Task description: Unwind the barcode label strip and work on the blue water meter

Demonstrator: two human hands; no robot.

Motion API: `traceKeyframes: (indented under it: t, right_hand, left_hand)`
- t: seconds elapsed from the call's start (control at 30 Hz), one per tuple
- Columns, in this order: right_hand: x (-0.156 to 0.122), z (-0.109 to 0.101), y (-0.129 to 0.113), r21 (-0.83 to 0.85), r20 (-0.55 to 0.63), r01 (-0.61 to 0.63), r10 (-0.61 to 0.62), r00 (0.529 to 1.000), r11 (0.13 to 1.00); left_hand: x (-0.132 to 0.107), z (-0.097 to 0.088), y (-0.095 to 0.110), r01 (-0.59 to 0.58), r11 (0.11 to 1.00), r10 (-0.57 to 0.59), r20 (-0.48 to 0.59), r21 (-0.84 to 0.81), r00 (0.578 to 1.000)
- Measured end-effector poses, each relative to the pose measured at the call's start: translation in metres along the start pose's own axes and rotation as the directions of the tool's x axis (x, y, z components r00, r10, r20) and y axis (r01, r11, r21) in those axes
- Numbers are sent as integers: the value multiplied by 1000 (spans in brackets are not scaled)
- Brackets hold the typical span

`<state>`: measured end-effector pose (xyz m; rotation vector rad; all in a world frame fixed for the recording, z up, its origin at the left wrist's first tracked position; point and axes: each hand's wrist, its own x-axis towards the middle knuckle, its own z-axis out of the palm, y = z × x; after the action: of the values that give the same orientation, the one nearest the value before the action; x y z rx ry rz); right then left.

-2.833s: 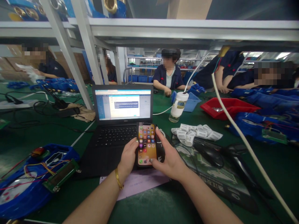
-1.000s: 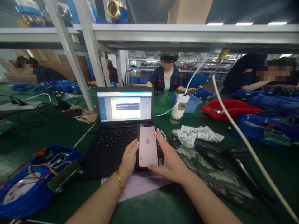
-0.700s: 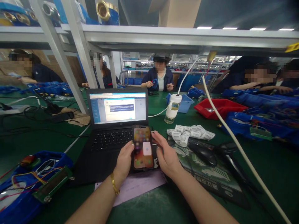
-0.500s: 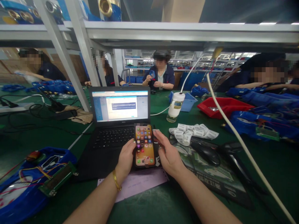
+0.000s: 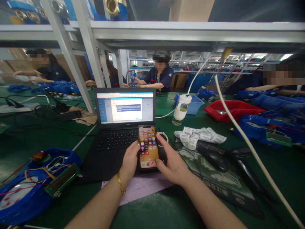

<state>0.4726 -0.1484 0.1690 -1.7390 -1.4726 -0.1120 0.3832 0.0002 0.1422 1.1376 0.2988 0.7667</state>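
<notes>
A smartphone (image 5: 148, 148), lit with rows of app icons, is held upright above the right part of the laptop's keyboard. My left hand (image 5: 130, 159) grips its left edge, thumb along the side and the other fingers mostly hidden behind. On the other side, my right hand (image 5: 170, 160) closes on the right edge, fingers near the top and thumb tip at the screen's lower right corner. Behind the phone stands the open laptop (image 5: 126, 108), showing a window with a dark blue text block. A pink paper sheet (image 5: 143, 189) lies beneath the hands.
Left lies a blue housing (image 5: 28, 184) with wires and a circuit board. To the right are white labels (image 5: 200, 135), a black mouse (image 5: 213, 157), a scanner-like device (image 5: 247, 171), a bottle (image 5: 182, 109) and a red bin (image 5: 233, 109). A pale cable (image 5: 250, 144) crosses there. Co-workers sit beyond.
My right thumb has moved in to the phone's lower right corner. The view has shifted slightly. The co-worker opposite has moved a blue part to the left.
</notes>
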Motion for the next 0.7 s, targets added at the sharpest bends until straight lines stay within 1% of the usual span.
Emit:
traceKeyframes:
  t: [0.17, 0.27, 0.37, 0.47, 0.53, 0.6, 0.67, 0.7]
  right_hand:
    - [1, -1, -3, -4, 12, -32, 32, 999, 999]
    - [3, -1, -6, -20, 24, -59, 60, 998, 998]
    - [5, 1, -10, -74, 53, -93, 97, 994, 993]
    - [4, 6, -12, -142, 59, -114, 124, 991, 983]
    - [3, 11, -13, -167, 12, -135, 139, 990, 977]
    - [4, 15, -13, -165, -69, -143, 133, 989, 976]
    - [6, 18, -12, -129, -142, -146, 128, 982, 981]
    - [8, 17, -10, -81, -160, -163, 149, 976, 983]
  left_hand:
    - [2, -1, -2, -2, 1000, 2, 15, 5, 1000]
    - [3, -3, -4, 8, 1000, -8, -16, 13, 1000]
    - [2, -2, -3, 35, 999, -34, -39, 18, 999]
    - [-2, 3, 2, 99, 995, -99, 8, 5, 995]
    - [-5, 6, 7, 145, 989, -145, 47, 3, 988]
    - [-7, 8, 10, 159, 987, -160, 74, 19, 984]
    - [-7, 10, 12, 153, 987, -157, 90, 53, 983]
    - [-7, 11, 13, 148, 986, -154, 100, 71, 983]
